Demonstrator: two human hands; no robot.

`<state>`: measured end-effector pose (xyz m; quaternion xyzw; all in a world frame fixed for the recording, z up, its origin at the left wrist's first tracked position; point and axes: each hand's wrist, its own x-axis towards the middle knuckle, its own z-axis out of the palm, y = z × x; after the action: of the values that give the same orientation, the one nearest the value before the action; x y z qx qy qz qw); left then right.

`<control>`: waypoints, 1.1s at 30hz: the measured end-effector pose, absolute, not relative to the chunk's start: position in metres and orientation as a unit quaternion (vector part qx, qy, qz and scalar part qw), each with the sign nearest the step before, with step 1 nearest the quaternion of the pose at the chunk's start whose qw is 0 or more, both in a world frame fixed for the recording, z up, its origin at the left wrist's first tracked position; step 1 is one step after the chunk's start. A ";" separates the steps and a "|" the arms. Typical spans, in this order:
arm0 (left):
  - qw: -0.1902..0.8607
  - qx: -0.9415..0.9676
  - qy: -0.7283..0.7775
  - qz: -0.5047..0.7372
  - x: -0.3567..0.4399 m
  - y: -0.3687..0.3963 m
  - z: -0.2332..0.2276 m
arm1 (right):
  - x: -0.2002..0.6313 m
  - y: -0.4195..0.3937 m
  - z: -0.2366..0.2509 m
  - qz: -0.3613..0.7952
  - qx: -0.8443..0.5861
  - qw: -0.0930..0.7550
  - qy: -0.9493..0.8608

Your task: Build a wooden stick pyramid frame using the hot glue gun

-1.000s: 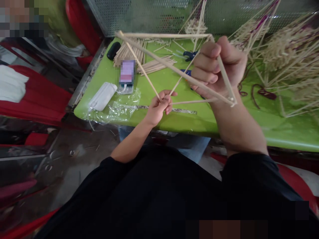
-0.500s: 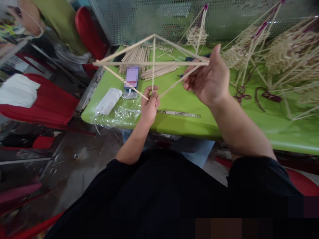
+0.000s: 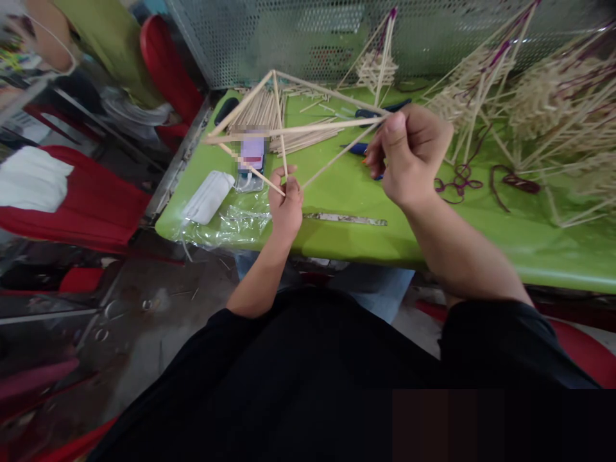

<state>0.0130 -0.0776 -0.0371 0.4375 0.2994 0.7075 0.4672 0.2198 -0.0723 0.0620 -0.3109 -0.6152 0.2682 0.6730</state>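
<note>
I hold a frame of thin bamboo sticks [image 3: 308, 128] in the air over a green table [image 3: 433, 237]. The sticks join into a pointed, pyramid-like shape. My left hand [image 3: 286, 205] pinches the lower corner where several sticks meet. My right hand [image 3: 409, 154] grips the right corner between thumb and fingers. The frame's far corners point to the left and up, above a phone [image 3: 251, 160].
Loose bamboo sticks [image 3: 269, 112] lie at the table's back. Finished stick frames [image 3: 543, 102] pile up at the right, with purple cord [image 3: 462, 179] beside them. Blue pliers [image 3: 380, 109], a metal ruler [image 3: 346, 219], a white mask [image 3: 209, 196] and a clear plastic bag [image 3: 231, 221] lie nearby. Red chairs [image 3: 96, 192] stand at the left.
I have turned the frame between my hands, so its long edge went from slanting down to the right to lying nearly level. My right hand shifted from wrapping an edge to pinching the right corner.
</note>
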 end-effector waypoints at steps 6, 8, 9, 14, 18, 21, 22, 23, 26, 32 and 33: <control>0.476 0.405 0.315 0.714 0.013 -0.077 -0.034 | 0.221 -0.063 0.068 0.284 -0.305 0.701 -0.579; 0.477 0.401 0.319 0.714 0.013 -0.077 -0.034 | 0.226 -0.056 0.075 0.269 -0.303 0.743 -0.533; 0.478 0.400 0.319 0.714 0.012 -0.077 -0.034 | 0.231 -0.050 0.079 0.259 -0.305 0.766 -0.503; 0.479 0.398 0.307 0.719 0.015 -0.076 -0.037 | 0.270 -0.015 0.082 0.238 -0.331 0.822 -0.398; 0.478 0.406 0.297 0.720 0.018 -0.076 -0.037 | 0.265 -0.013 0.071 0.221 -0.321 0.817 -0.425; 0.479 0.418 0.321 0.702 0.021 -0.078 -0.035 | 0.230 -0.043 0.064 0.195 -0.297 0.791 -0.498; 0.481 0.420 0.328 0.696 0.022 -0.078 -0.035 | 0.217 -0.057 0.062 0.180 -0.285 0.804 -0.491; 0.484 0.422 0.332 0.691 0.023 -0.079 -0.034 | 0.205 -0.070 0.060 0.176 -0.274 0.807 -0.493; 0.494 0.437 0.326 0.678 0.032 -0.080 -0.036 | 0.182 -0.105 0.049 0.206 -0.266 0.767 -0.546; 0.537 0.431 0.315 0.654 0.065 -0.090 -0.044 | 0.176 -0.122 0.042 0.301 -0.309 0.629 -0.646; 0.544 0.430 0.317 0.647 0.070 -0.093 -0.043 | 0.175 -0.123 0.045 0.325 -0.312 0.620 -0.643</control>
<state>0.0696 -0.0935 -0.0426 0.4297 0.3172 0.6469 0.5443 0.1748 -0.1234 0.0454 -0.3116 -0.6426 0.3250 0.6199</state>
